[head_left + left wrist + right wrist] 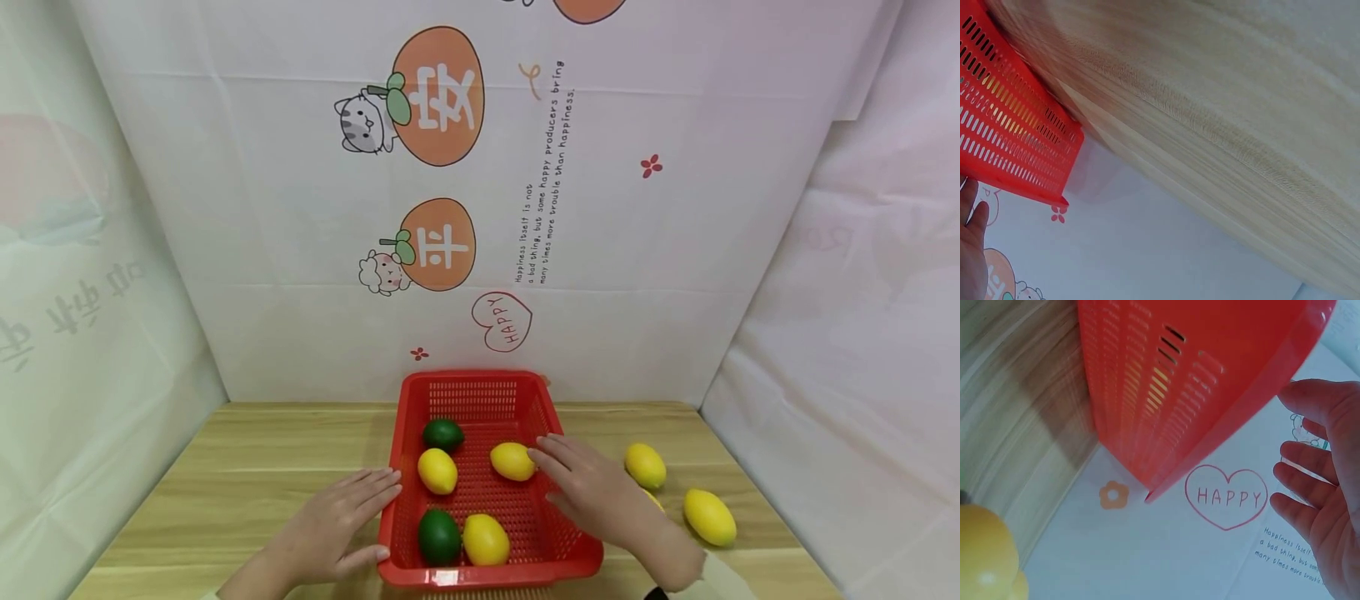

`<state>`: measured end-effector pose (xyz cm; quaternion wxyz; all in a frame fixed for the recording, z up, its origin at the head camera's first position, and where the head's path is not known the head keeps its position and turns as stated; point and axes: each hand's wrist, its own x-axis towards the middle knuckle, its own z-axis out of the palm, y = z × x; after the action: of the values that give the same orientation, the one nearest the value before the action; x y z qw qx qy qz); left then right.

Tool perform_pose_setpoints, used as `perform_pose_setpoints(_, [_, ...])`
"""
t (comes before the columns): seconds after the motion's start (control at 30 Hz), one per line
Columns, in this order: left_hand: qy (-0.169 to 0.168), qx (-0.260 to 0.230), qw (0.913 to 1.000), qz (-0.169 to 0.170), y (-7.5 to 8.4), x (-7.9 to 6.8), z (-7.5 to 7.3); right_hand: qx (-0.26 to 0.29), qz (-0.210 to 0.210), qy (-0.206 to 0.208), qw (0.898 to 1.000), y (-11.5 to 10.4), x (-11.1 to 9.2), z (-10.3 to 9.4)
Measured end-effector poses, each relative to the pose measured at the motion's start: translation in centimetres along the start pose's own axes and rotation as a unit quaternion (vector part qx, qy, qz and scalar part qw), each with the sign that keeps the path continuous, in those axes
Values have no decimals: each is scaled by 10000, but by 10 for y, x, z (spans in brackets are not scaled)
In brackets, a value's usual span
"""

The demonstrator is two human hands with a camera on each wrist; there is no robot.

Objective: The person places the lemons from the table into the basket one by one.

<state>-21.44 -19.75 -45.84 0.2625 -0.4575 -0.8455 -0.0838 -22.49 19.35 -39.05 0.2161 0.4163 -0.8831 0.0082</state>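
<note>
A red plastic basket (480, 576) stands on the wooden table with lemon-shaped fruit inside. Three are yellow: one lemon (513, 461) at the right, another lemon (437, 472) at the left, and a lemon (486, 540) near the front. Two are dark green: one fruit (443, 434) at the back and one fruit (438, 537) in the front left corner. My left hand (333, 523) rests its extended fingers against the left rim. Over the right rim reaches my right hand (588, 492), fingers loosely extended beside the right lemon; the right wrist view shows nothing in its palm.
Right of the basket lie yellow lemons on the table (225, 467): one lemon (645, 465) farther back, one lemon (709, 517) nearer, and a third mostly hidden behind my right hand. A printed white sheet (300, 333) rises behind the basket, with white sheets on both sides.
</note>
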Motion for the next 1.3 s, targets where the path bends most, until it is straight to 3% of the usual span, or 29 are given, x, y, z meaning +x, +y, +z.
perform_pose_setpoints(0.23, [-39,-30,10000,-61,1,-1,0,39,57,180,9998,7,-5,-3])
perform_pose_setpoints(0.53, [-10,-11,10000,-27,0,0,0,-112,-18,816,9966,21,-15,-2])
perform_pose_setpoints(0.83, [-69,30,10000,-65,2,0,-2,-172,192,824,9963,29,-29,-13])
perform_pose_setpoints(1.3, [-71,26,10000,-37,1,-1,-1,-221,218,1380,9899,46,-49,-16])
